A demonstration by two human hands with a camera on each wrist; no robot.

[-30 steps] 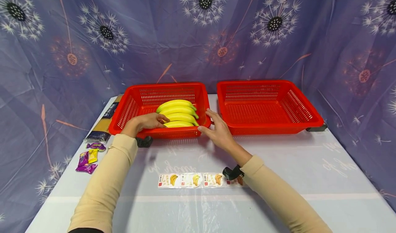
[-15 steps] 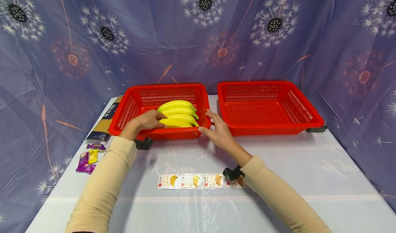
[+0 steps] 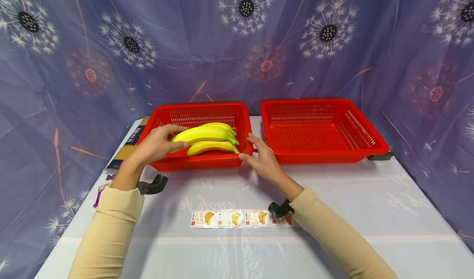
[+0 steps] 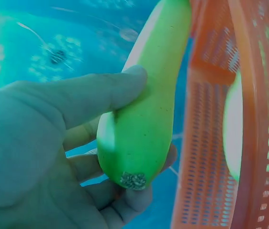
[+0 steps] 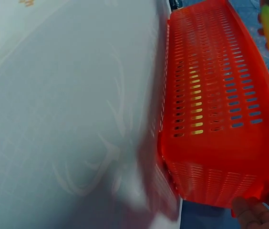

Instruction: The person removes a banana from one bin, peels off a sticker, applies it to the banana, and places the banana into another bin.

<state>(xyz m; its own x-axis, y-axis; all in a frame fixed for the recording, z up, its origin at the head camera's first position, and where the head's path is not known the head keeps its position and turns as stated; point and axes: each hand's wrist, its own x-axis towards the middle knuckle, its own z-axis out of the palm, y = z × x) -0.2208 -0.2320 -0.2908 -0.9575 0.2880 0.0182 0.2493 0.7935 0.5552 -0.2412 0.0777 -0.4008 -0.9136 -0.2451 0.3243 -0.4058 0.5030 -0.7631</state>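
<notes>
The banana is gripped at its blunt end by the left hand, thumb over the top and fingers curled beneath, as the left wrist view shows plainly. It is held lifted just above the left red basket, level and lengthwise across it, with its far tip toward the basket's right wall; a grip at one end seemingly leaves the rest of the fruit free of the others. Two more bananas are seen in that basket: one lying along the front wall just below the held one, another partly hidden behind it. Whether the held banana touches them cannot be told.

The right hand is laid against the front right corner of the left red basket, its fingers relaxed and fairly straight on the rim, holding nothing; it appears to steady the basket. In the right wrist view only its fingertips show at the basket's edge.

Just to the right of the left red basket a second red basket stands with nothing visible inside. In front of the left red basket, on the white table, a strip of banana picture cards is laid out. To the left of the left red basket, at the table's edge, a flat dark package and some purple sweet wrappers are partly hidden by the left sleeve.
</notes>
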